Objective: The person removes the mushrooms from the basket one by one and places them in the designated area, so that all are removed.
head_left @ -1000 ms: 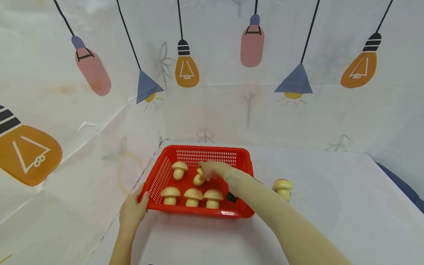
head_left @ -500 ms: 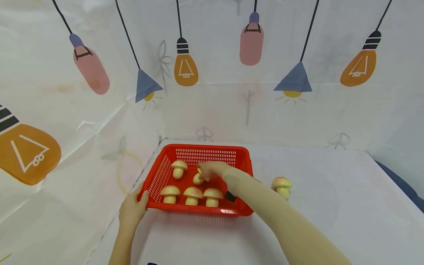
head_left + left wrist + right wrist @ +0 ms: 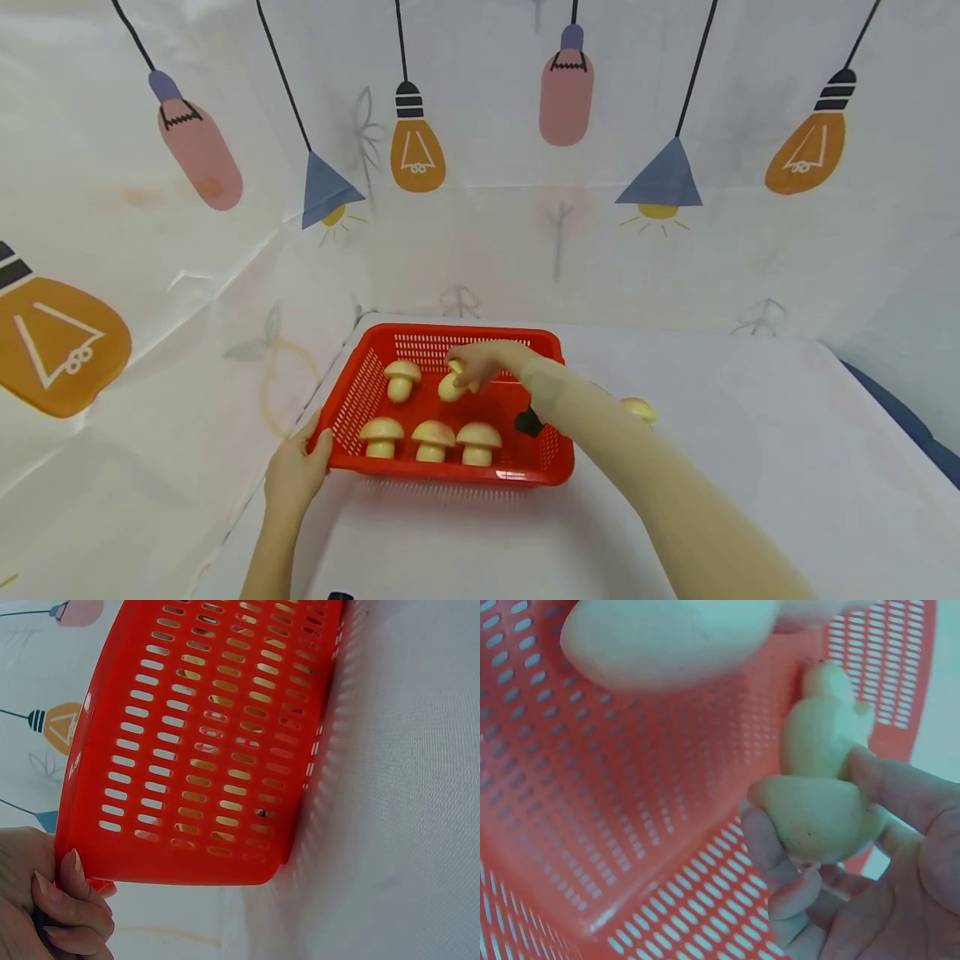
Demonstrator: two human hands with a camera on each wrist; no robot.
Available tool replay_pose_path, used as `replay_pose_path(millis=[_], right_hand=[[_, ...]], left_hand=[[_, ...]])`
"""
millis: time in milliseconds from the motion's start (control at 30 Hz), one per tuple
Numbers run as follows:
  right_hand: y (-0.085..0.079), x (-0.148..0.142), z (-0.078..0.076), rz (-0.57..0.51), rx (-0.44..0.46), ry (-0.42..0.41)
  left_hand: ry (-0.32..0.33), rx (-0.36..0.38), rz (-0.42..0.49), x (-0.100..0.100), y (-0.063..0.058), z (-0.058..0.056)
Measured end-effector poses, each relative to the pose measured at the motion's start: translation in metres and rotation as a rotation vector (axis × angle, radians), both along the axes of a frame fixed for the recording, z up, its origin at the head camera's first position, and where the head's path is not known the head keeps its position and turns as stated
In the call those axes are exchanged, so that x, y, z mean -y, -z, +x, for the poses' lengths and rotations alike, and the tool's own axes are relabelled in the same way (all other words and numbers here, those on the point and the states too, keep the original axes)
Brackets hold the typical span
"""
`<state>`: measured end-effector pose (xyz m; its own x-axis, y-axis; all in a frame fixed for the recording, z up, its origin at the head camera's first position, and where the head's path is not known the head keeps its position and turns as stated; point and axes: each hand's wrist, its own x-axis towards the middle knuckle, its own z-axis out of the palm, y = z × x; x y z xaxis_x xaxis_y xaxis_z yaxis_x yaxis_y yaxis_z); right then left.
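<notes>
A red plastic basket (image 3: pixel 450 475) with slotted sides stands on the white table. My left hand (image 3: pixel 295 467) grips its left rim, thumb and fingers hooked over the edge, as the left wrist view also shows. Over the basket's far half, my right hand (image 3: pixel 480 364) holds a pale yellow mushroom (image 3: pixel 452 387) by its cap, stem pointing down and left. In the right wrist view, thumb and fingers curl round that mushroom's cap (image 3: pixel 814 817). Another mushroom (image 3: pixel 401 382) lies to its left, and three mushrooms (image 3: pixel 432 440) line the basket's near side.
Right of the basket, a further mushroom (image 3: pixel 639 408) sits on the table (image 3: pixel 750 467), mostly hidden behind my right forearm. A white sheet (image 3: pixel 480 250) printed with lamps hangs behind and along the left. A small black object (image 3: pixel 341 596) shows at the bottom edge.
My right hand has risen slightly with the mushroom, away from the near row. My forearm now covers more of the mushroom on the table. The left hand keeps its grip on the rim.
</notes>
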<state>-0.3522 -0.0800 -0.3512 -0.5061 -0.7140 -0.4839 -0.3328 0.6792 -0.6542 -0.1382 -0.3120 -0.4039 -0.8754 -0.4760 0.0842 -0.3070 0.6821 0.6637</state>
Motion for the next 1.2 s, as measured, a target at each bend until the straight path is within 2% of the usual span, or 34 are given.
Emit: replay_pose_path(millis=[100, 200, 400, 600, 767, 900, 1100, 1200], right_hand=[[-0.012, -0.009, -0.005, -0.005, 0.052, -0.028], [-0.023, -0.019, -0.009, -0.024, 0.05, -0.057], [-0.042, -0.043, -0.014, -0.062, -0.008, -0.094], [-0.059, -0.064, -0.013, -0.037, -0.081, -0.111], [-0.069, -0.083, -0.013, -0.022, -0.136, -0.117], [-0.075, -0.1, -0.01, -0.027, -0.142, -0.119], [-0.08, -0.127, -0.004, 0.02, -0.187, -0.118], [-0.084, -0.142, -0.001, 0.01, -0.186, -0.12]], left_hand=[[-0.001, 0.001, -0.005, 0.0, -0.001, -0.001], [-0.004, -0.003, -0.013, 0.001, 0.0, -0.001], [0.004, -0.008, -0.006, 0.001, 0.0, -0.002], [0.008, -0.006, -0.02, 0.004, 0.001, 0.0], [0.014, 0.003, -0.02, 0.005, 0.001, 0.0], [0.015, 0.007, -0.023, 0.004, 0.0, 0.0], [0.021, -0.012, -0.041, 0.002, 0.001, -0.001], [0.024, -0.023, -0.049, 0.001, 0.002, -0.001]])
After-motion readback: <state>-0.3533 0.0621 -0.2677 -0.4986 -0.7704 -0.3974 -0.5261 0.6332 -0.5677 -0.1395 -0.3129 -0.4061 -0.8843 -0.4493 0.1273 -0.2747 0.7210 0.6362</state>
